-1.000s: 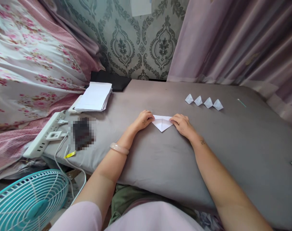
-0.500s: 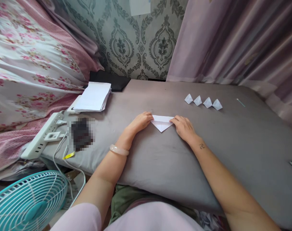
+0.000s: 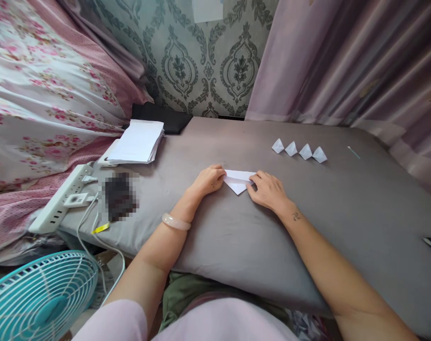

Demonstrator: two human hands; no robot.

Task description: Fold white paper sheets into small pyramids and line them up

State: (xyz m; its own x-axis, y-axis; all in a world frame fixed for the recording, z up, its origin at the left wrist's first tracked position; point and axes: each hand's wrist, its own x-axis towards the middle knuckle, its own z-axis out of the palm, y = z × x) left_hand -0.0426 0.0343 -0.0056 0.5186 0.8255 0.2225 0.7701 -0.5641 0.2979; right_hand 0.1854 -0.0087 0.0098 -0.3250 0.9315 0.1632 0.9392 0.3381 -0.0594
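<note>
Right hand, shifted inward, and left hand pinch folded paper by opposite edges (pyramids well clear).

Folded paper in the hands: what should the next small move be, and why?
I'd probably slide the right hand along the band across the top of the folded paper, pressing it flat, while the left hand steadies the other end. The band spans the top edge and the hands sit at opposite ends, so they look well placed for it.
</note>
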